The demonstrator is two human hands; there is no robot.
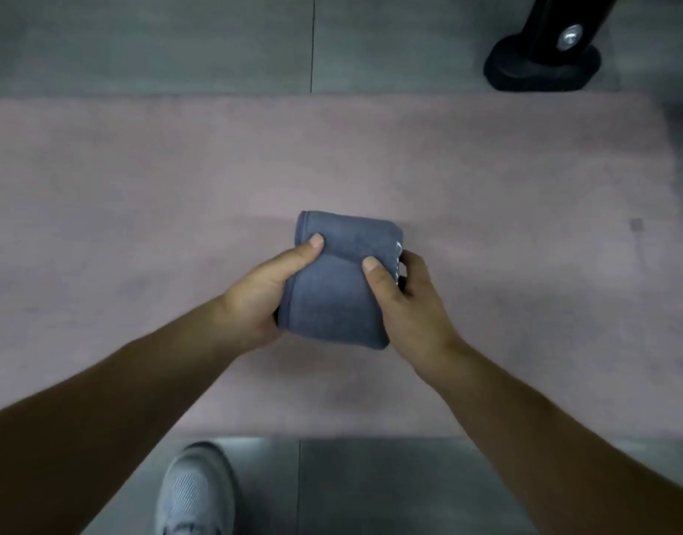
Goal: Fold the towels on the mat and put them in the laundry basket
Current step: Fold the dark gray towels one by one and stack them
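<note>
Both hands, left hand (257,293) and right hand (407,303), grip folded towel (334,291) between them.

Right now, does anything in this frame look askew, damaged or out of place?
Nothing stands out. The blue-grey towel is folded compact, held between the left hand and right hand above the pink mat. The mat lies flat. The laundry basket is not in view.

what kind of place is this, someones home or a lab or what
Hard to say; probably an indoor work or recording space rather than a furnished room. A pink mat lies on grey floor tiles, and a black bolted stand foot sits beyond it.
</note>
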